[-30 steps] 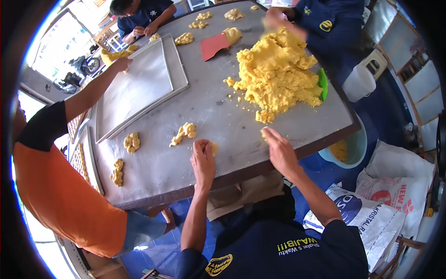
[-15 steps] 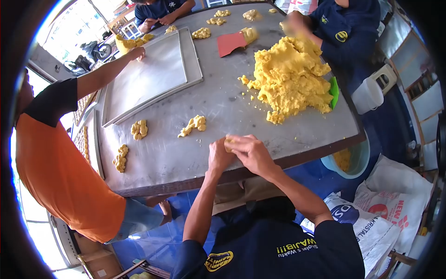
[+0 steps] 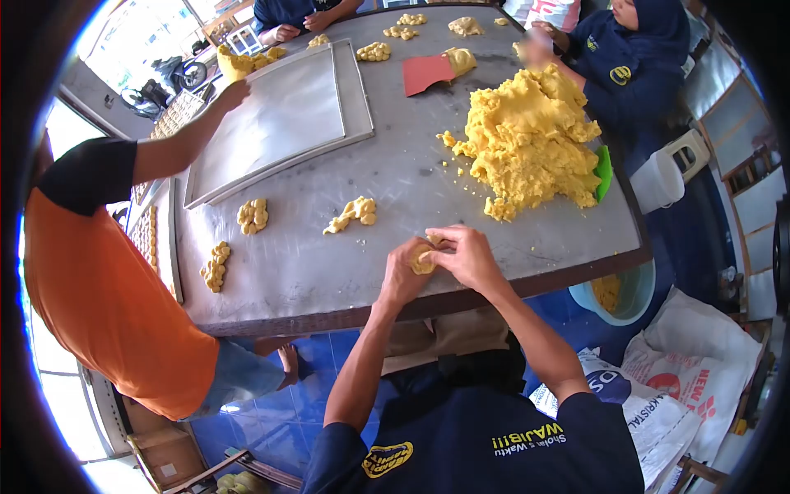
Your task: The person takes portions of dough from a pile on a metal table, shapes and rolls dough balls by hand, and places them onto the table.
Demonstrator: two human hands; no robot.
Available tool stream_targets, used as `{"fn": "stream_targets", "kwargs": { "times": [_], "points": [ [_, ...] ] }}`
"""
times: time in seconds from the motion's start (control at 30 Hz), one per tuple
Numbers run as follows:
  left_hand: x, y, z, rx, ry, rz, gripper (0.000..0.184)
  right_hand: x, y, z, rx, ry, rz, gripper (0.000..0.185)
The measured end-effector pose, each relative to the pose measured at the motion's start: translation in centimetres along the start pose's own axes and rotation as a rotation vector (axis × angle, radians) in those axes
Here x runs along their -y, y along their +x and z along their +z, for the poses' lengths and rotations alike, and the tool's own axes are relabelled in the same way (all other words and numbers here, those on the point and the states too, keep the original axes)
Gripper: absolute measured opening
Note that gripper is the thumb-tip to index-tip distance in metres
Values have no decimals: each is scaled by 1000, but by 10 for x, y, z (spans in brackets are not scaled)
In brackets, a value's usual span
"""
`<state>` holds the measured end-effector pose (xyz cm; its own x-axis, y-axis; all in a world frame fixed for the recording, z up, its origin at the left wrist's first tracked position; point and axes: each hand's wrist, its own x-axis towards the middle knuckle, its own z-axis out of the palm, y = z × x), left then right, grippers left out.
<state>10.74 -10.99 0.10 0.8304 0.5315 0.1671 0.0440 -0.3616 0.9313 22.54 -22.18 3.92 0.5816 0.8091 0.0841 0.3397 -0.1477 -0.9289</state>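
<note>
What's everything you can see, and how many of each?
Table: one, grey, centre
Big mound: one, yellow, table's right
Dough clusters: several, yellow, across table
Red sheet: one, red, table's far side
Green tool: one, green, beside mound
Metal trays: seemingly two, silver, table's left
Bucket: one, white, floor right
Basin: one, light blue, below table's right corner
Sacks: several, white, lower right
Motorbike: at least one, dark, upper left
Other people: three, orange or navy shirts, around table
Dough piece: one, yellow, at both hands
Left fingers: one hand, bare, around dough piece
Right fingers: one hand, bare, touching it
</note>
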Motion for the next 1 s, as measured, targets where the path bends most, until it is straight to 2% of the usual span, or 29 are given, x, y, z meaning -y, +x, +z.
{"fn": "stream_targets", "kwargs": {
  "times": [0.07, 0.17, 0.23, 0.27, 0.37, 0.4, 0.5, 0.57, 0.63, 0.7, 0.73, 0.83, 0.87, 0.97, 1.0],
  "points": [
    [-10, 3, 3, 0, 81, 36, 25, -15, 6, 7, 58, -37, 68, 37],
    [-12, 1, 4, 13, 203, -18, 20, 7, 4, 0, 52, -230, -79, 38],
    [-11, 2, 3, -9, 279, -101, 21, 4, 11, -17, -102, -346, -220, 34],
    [-3, 3, 2, -36, 131, -230, 29, -1, 15, -31, -180, -405, -287, 31],
    [2, 5, -8, -99, -377, -200, 41, -27, 18, -76, -163, -981, -79, 25],
    [12, 4, -16, -99, -304, -302, 46, -37, 12, -82, -203, -900, -134, 25],
    [20, 2, -30, -125, -455, -136, 41, -60, -13, -89, -311, -698, -258, 24],
    [13, -7, -24, -257, -312, -95, 36, -66, -24, -93, -392, -614, -285, 24],
    [-1, -10, -28, -217, -144, -137, 32, -75, -20, -101, -459, -588, -214, 27],
    [-9, -17, -43, 8, 52, -262, 29, -71, -12, -106, -510, -531, -176, 26],
    [-4, -17, -38, 15, 53, -146, 23, -70, -7, -105, -518, -568, -227, 23],
    [-9, -9, -28, 4, 552, 338, 17, -64, 8, -101, -472, -606, -167, 21],
    [-13, -9, -25, -58, 739, 394, 11, -65, 12, -100, -467, -634, -164, 24],
    [-19, -8, -30, -70, 312, -73, 11, -61, 12, -91, -445, -735, -37, 26],
    [-26, -8, -36, -41, 297, -193, 16, -60, 10, -87, -450, -766, -67, 30]
  ]
}}
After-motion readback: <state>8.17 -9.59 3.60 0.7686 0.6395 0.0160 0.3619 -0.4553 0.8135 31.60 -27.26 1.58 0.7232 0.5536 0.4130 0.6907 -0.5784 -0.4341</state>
